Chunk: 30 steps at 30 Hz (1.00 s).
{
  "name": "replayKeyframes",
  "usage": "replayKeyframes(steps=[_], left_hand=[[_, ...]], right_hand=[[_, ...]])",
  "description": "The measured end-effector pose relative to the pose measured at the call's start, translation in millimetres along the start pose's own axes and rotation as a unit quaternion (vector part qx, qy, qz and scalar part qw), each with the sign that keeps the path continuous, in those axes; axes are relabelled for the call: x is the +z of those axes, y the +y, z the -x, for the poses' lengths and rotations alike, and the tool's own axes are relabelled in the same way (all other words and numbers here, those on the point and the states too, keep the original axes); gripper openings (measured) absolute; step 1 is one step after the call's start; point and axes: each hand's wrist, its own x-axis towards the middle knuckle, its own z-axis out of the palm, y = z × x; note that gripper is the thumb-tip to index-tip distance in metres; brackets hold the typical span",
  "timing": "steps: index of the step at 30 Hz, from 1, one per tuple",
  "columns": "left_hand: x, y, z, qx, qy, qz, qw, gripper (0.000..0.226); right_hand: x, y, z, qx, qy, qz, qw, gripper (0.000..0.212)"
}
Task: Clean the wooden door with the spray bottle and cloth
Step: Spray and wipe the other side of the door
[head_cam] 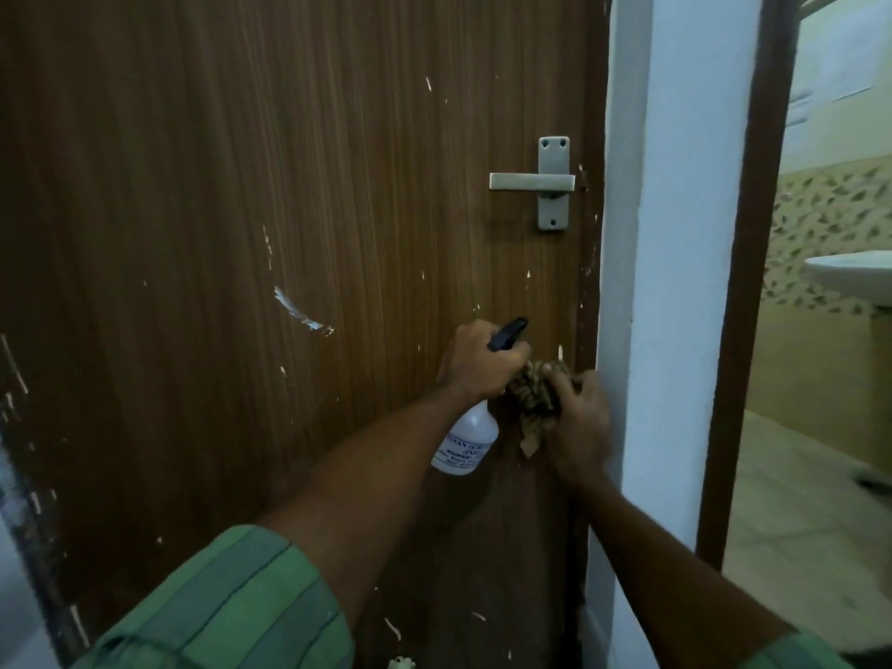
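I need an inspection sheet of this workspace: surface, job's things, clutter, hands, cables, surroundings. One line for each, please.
Surface: wooden door, brown, closed, with many pale scratches and one long white mark left of centre.
Job's things: spray bottle, white with black trigger head, tilted; cloth, brownish, bunched, against the door below the metal handle.
Clutter: small pale object at the bottom edge, too small to tell.
Hands: left hand grips the bottle's neck; right hand holds the cloth.
Cables: nothing seen.
Surroundings: white wall on the right; beyond it an open doorway to a tiled room with a white basin.
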Motion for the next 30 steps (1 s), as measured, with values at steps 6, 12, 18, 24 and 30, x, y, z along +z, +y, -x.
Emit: replayKeyframes(steps=[6, 12, 18, 24, 30], left_hand=[[13, 2, -1, 0.002, -0.008, 0.009, 1.000, 0.030], [31, -15, 5, -0.017, -0.011, -0.002, 1.000, 0.027], [66, -26, 17, -0.032, 0.025, 0.050, 0.998, 0.034], [96, -74, 54, -0.008, 0.074, 0.071, 0.995, 0.042], [108, -111, 88, -0.012, 0.089, 0.087, 0.992, 0.051]], right_hand=[[-28, -13, -94, 0.030, 0.106, -0.055, 0.992, 0.051], [-6, 26, -2, -0.024, 0.037, -0.046, 0.998, 0.064], [-10, 37, -31, -0.063, 0.027, -0.041, 0.997, 0.062], [5, 26, -28, -0.040, 0.100, -0.003, 0.994, 0.054], [9, 15, -14, -0.012, 0.104, 0.005, 0.994, 0.056]])
